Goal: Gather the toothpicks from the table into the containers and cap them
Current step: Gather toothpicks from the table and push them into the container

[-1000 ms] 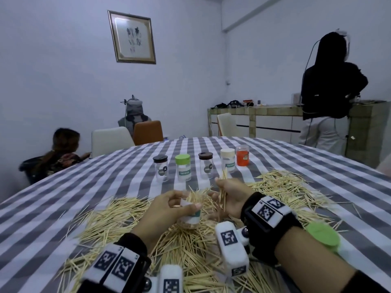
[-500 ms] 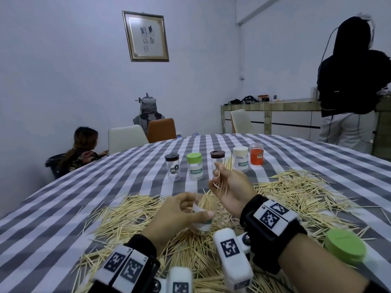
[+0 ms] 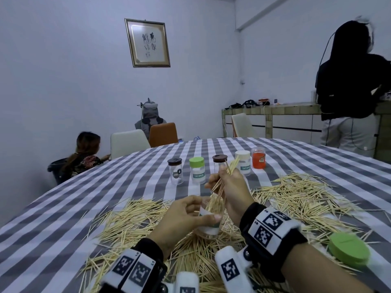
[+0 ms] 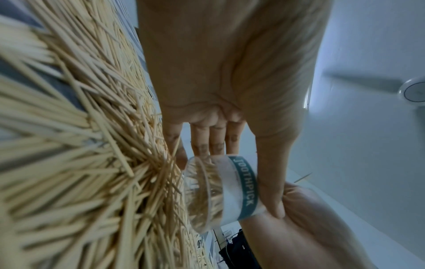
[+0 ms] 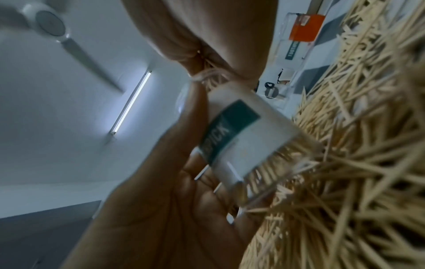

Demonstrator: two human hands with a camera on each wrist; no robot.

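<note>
My left hand [image 3: 186, 216] grips an uncapped clear toothpick container [image 3: 210, 220] with a white and teal label, standing on the toothpick pile [image 3: 135, 220]. The same container [image 4: 220, 193] shows in the left wrist view, partly filled, and again in the right wrist view as the container [image 5: 239, 142]. My right hand [image 3: 229, 187] pinches a bundle of toothpicks [image 3: 226, 176] just above the container's mouth, their lower ends inside it. A loose green cap [image 3: 349, 249] lies on the table at the right.
Several capped containers stand in a row further back: black-lidded [image 3: 175, 171], green-lidded [image 3: 197, 170], brown-lidded [image 3: 219, 163], cream-lidded [image 3: 242, 162] and an orange one [image 3: 259, 157]. More toothpicks [image 3: 300, 197] lie scattered at the right on the checked tablecloth [image 3: 63, 208]. People are at the room's edges.
My right hand has risen with its bundle and now holds it upright over the container, ends going in. The left hand keeps its hold on the container. The head view has tilted up.
</note>
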